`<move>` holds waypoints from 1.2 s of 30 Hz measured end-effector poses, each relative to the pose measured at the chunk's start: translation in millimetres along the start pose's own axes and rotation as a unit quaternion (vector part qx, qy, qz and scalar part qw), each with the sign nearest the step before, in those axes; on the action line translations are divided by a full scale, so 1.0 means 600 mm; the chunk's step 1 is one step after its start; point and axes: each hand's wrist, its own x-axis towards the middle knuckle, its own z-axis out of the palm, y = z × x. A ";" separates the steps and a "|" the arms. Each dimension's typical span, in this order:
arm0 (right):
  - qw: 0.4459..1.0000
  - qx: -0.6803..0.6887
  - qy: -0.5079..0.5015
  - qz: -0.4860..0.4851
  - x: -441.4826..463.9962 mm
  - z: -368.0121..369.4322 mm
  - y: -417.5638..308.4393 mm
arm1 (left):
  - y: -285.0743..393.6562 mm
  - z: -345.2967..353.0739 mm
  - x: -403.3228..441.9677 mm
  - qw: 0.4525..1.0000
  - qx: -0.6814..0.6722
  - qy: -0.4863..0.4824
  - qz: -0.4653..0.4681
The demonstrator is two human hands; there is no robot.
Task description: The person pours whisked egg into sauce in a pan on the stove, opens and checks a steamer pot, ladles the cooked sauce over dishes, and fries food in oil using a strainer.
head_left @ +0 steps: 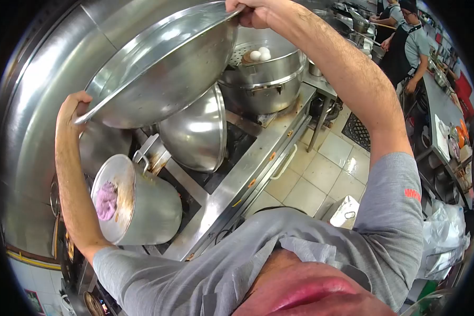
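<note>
Gripping the tilted metal bowl (168,79) are the left hand (75,109) and right hand (255,12).

This is a commercial kitchen: on the steel stove (231,185) stand a big pot (155,210) and a steamer (263,100) with eggs (260,54). Behind the stove rises a steel wall (39,147); in front of the stove lies a tiled floor (321,160). Well apart from the stove, two people (418,45) wear dark aprons (395,59).

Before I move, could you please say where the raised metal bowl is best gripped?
Probably grip the raised metal bowl by its rim from opposite sides, as the left hand and right hand do: it is wide and tilted, and its visible rounded wall shows no handle.
</note>
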 end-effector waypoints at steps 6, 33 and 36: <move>0.997 0.026 0.025 0.064 0.113 -0.126 0.019 | 0.032 0.166 0.063 1.000 0.022 -0.010 -0.004; 0.967 0.095 -0.089 0.219 0.185 -0.249 0.073 | 0.087 0.295 0.161 0.982 0.177 0.057 -0.043; 0.972 0.094 -0.069 0.203 0.186 -0.242 0.084 | 0.084 0.280 0.177 0.982 0.178 0.044 -0.048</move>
